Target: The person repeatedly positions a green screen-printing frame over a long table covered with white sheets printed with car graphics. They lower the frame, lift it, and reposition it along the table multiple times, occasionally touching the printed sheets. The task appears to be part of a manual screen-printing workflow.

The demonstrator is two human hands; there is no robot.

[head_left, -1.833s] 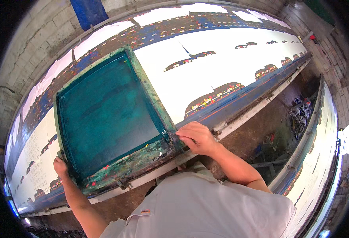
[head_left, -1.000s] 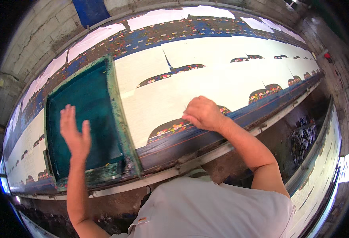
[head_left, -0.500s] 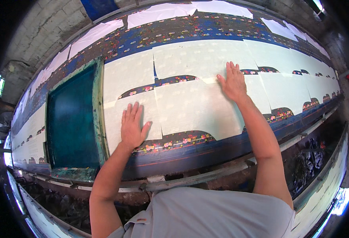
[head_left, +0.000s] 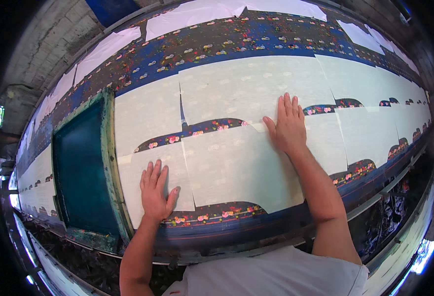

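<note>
My left hand (head_left: 155,190) lies flat, fingers apart, on the near left corner of a white fabric panel (head_left: 232,165) spread on the long printing table (head_left: 236,47). My right hand (head_left: 287,123) presses flat on the panel's far right corner, palm down. Both hands hold nothing. A teal screen-printing frame (head_left: 81,167) with a paint-stained green rim lies on the table just left of my left hand, apart from it. More white panels (head_left: 256,81) lie edge to edge beyond and to both sides.
The table top is dark blue with small flower prints showing between the panels. Its metal front rail (head_left: 256,246) runs along my body. A second long table (head_left: 409,237) with white pieces runs at the right, with a dark gap between.
The frame has been let go and now lies to the left. Both hands moved right onto the white panel and spread flat; my right hand reached farther across it.
</note>
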